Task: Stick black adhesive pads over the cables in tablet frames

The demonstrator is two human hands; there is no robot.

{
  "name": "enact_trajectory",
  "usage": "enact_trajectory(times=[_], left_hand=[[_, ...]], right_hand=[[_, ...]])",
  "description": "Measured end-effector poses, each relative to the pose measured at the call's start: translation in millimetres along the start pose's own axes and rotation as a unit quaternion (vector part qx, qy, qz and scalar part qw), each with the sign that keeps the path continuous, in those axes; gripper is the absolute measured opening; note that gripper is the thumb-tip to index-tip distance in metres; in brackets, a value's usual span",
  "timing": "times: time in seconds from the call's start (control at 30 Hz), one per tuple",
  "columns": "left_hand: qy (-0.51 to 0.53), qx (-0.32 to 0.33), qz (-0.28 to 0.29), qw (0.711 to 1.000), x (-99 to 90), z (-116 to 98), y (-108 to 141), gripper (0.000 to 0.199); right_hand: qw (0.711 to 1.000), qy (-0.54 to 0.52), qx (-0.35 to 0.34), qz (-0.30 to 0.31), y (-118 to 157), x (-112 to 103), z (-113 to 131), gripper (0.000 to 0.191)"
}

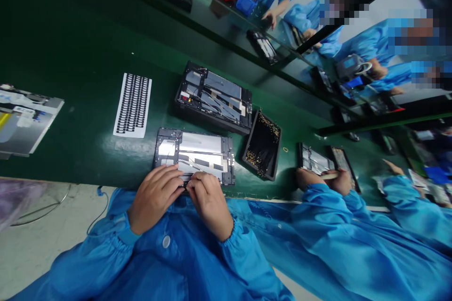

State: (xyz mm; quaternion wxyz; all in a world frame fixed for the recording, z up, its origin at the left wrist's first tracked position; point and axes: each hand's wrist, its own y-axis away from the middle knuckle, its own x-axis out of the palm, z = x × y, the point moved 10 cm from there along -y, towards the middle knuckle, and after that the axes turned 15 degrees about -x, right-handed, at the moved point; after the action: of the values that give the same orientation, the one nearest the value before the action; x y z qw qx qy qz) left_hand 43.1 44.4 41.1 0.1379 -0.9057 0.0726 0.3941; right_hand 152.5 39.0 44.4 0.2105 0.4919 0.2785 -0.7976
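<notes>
An opened tablet housing lies on the green bench right in front of me, its silvery plates and black strips showing. My left hand rests over its near edge with the fingers bent and pressed together. Beside it, my right hand is closed in a pinch at the same edge. The fingertips of both hands nearly meet on a small dark piece that I cannot make out. Just behind is a stack of similar tablet housings. A white sheet of black labels lies to the left.
A black tray with small gold-coloured parts stands to the right. Metal panels lie at far left. A co-worker's hands work on another housing at right. A raised shelf runs behind, with more people in blue beyond it.
</notes>
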Motion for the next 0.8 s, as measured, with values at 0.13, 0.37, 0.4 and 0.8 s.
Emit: enact_trajectory(times=[0.13, 0.37, 0.4, 0.8], left_hand=[[-0.016, 0.025, -0.025, 0.999, -5.4, -6.6, 0.9, 0.013], [-0.022, 0.035, -0.024, 0.999, -7.1, -11.5, -0.7, 0.013], [-0.022, 0.030, -0.023, 0.999, -6.3, -11.0, -1.1, 0.011], [-0.021, 0.008, -0.027, 0.999, -1.8, -10.5, -3.1, 0.007]], right_hand=[[1.000, 0.017, -0.013, -0.011, -0.7, -0.9, 1.8, 0.010], [0.985, -0.127, 0.004, -0.117, 16.2, -16.6, -18.3, 0.013], [0.984, -0.131, 0.012, -0.122, 18.3, -17.6, -21.1, 0.013], [0.993, -0.074, -0.014, -0.093, 12.4, -11.6, -16.1, 0.007]])
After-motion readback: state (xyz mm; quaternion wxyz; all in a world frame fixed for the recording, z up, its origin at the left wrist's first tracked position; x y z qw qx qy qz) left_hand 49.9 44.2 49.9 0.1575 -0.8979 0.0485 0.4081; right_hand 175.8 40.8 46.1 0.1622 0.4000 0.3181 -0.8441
